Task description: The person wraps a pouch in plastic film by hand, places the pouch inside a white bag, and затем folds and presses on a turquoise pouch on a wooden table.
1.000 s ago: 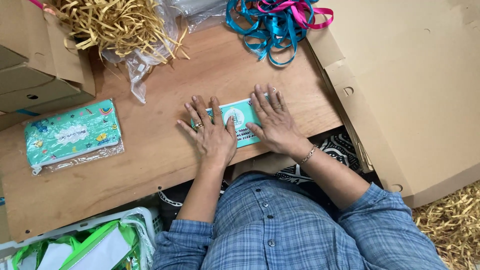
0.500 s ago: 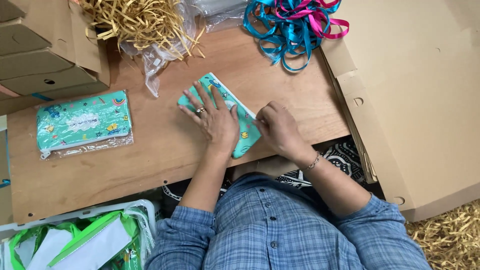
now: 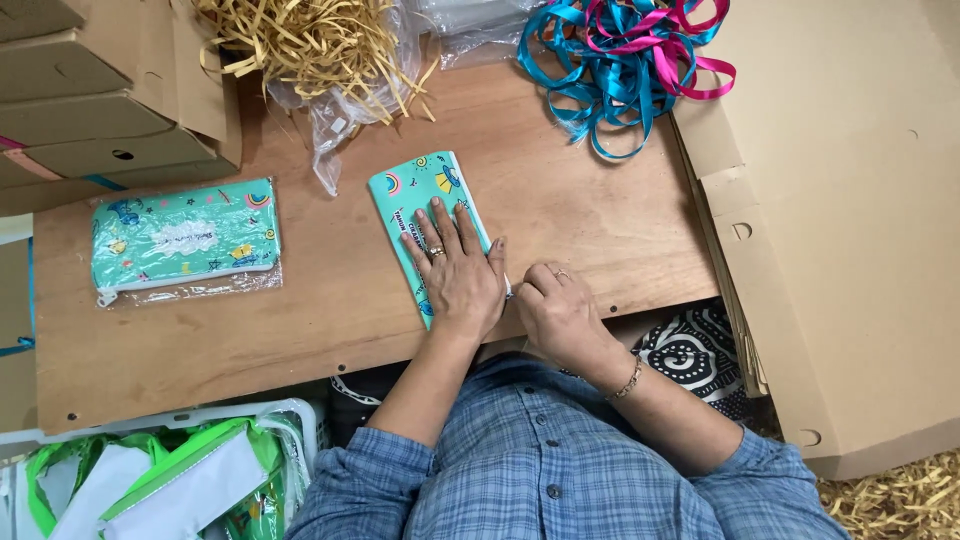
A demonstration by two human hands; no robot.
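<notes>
Head view, looking down at a brown plywood counter (image 3: 300, 320). A flat mint-green fabric pouch with colourful cartoon prints (image 3: 425, 205) lies near the counter's front edge, tilted, its long side running away from the person. The left hand (image 3: 460, 275) presses flat on the pouch's near half, fingers spread, pinning rather than gripping it. The right hand (image 3: 562, 315) sits just right of the pouch, its grip curled and pinched at the pouch's right edge; what it pinches is hidden, perhaps a zipper pull.

The pouch looks light, soft and floppy, likely to bend if lifted by one corner; a flat palm or a pinch along a long edge suits it best.

Left of the pouch, well apart, lies a second mint-green pouch in a clear plastic sleeve (image 3: 185, 240). Beyond the pouch sit shredded tan paper filling (image 3: 310, 45) and a tangle of blue and pink ribbons (image 3: 625, 60). Open wood lies to the pouch's right, ending at flat brown cardboard sheets (image 3: 840, 220).
</notes>
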